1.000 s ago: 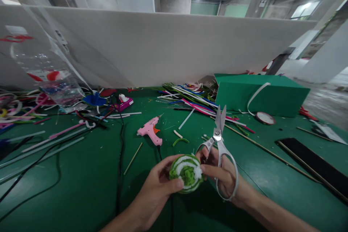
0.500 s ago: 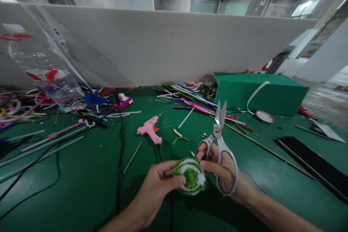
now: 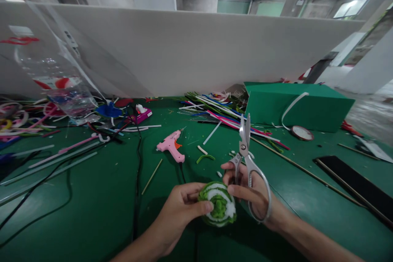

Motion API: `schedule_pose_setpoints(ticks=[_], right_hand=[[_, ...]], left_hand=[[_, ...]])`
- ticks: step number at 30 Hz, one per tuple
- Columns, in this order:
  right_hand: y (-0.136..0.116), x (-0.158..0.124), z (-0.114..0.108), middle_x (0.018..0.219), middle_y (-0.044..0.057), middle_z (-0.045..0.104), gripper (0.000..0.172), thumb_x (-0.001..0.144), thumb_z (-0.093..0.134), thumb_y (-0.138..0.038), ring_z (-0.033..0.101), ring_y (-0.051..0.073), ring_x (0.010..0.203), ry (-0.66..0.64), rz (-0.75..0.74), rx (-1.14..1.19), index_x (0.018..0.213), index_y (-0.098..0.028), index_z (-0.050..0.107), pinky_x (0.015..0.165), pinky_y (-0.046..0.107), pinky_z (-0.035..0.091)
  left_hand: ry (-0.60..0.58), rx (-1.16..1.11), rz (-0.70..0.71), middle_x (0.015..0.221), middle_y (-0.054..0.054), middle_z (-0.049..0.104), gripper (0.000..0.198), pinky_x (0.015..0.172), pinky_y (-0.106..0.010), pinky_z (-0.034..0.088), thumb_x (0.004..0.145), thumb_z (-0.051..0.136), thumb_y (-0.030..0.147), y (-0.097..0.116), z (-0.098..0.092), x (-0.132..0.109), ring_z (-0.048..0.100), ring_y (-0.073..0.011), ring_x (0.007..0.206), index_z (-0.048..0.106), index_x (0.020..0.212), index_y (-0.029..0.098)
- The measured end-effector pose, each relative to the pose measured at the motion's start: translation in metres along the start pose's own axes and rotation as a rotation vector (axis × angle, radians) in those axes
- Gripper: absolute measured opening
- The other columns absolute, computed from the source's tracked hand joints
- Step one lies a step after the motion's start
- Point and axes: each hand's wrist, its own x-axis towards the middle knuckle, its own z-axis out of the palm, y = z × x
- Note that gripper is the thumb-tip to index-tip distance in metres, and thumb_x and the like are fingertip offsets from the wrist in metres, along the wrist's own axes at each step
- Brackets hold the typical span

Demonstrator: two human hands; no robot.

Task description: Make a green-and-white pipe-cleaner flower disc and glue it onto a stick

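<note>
Left hand (image 3: 179, 209) grips a fuzzy, round green-white coil (image 3: 219, 208); right hand (image 3: 251, 191) holds metal scissors (image 3: 243, 147). Glossy green surface (image 3: 101, 217), concrete room (image 3: 199, 3).

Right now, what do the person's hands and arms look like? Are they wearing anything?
The left hand and right hand are bare, with no gloves. No sleeve, watch or bracelet shows on the left forearm or right forearm. I see no ring either, but some fingers are partly hidden.
</note>
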Motion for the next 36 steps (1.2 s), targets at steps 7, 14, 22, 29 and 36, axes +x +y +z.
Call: schedule_pose_setpoints(ticks=[7,14,22,29,36], right_hand=[[0.0,0.003,0.0,0.074,-0.001,0.053,0.036,0.073,0.07,-0.024,0.046,0.01,0.062,0.111,-0.014,0.046,0.105,-0.02,0.053,0.053,0.021,0.036],[0.002,0.005,-0.005,0.077,-0.001,0.052,0.033,0.073,0.07,-0.024,0.046,0.009,0.064,0.212,-0.029,0.136,0.102,-0.021,0.054,0.054,0.019,0.038],[0.004,0.006,-0.006,0.076,-0.002,0.052,0.034,0.071,0.073,-0.024,0.047,0.009,0.063,0.22,-0.032,0.141,0.099,-0.021,0.054,0.053,0.018,0.038],[0.002,0.006,-0.008,0.078,-0.002,0.051,0.034,0.071,0.072,-0.022,0.048,0.009,0.064,0.144,0.027,0.155,0.101,-0.021,0.055,0.053,0.019,0.038],[0.0,0.004,-0.006,0.079,-0.001,0.052,0.042,0.069,0.072,-0.021,0.048,0.01,0.063,0.06,0.079,0.198,0.108,-0.019,0.056,0.05,0.02,0.037]], left_hand=[[0.168,-0.115,-0.022,0.093,-0.008,0.073,0.027,0.078,-0.03,0.048,0.069,0.072,0.03,-0.006,-0.001,-0.001,0.063,-0.0211,0.089,0.071,0.093,0.016],[0.148,-0.139,0.05,0.094,-0.01,0.072,0.022,0.081,-0.037,0.048,0.079,0.062,0.031,-0.01,-0.003,0.002,0.063,-0.0237,0.089,0.071,0.092,0.015],[0.093,0.113,0.082,0.085,-0.009,0.073,0.02,0.074,-0.029,0.05,0.076,0.066,0.02,-0.001,0.0,0.003,0.064,-0.0196,0.079,0.072,0.093,0.014],[0.092,0.126,0.097,0.079,-0.008,0.073,0.016,0.068,-0.026,0.049,0.076,0.065,0.019,-0.002,-0.002,0.004,0.063,-0.0175,0.073,0.073,0.089,0.015],[0.12,-0.013,0.065,0.082,-0.007,0.073,0.018,0.07,-0.026,0.047,0.075,0.067,0.022,-0.001,-0.003,0.005,0.062,-0.0166,0.074,0.072,0.092,0.016]])
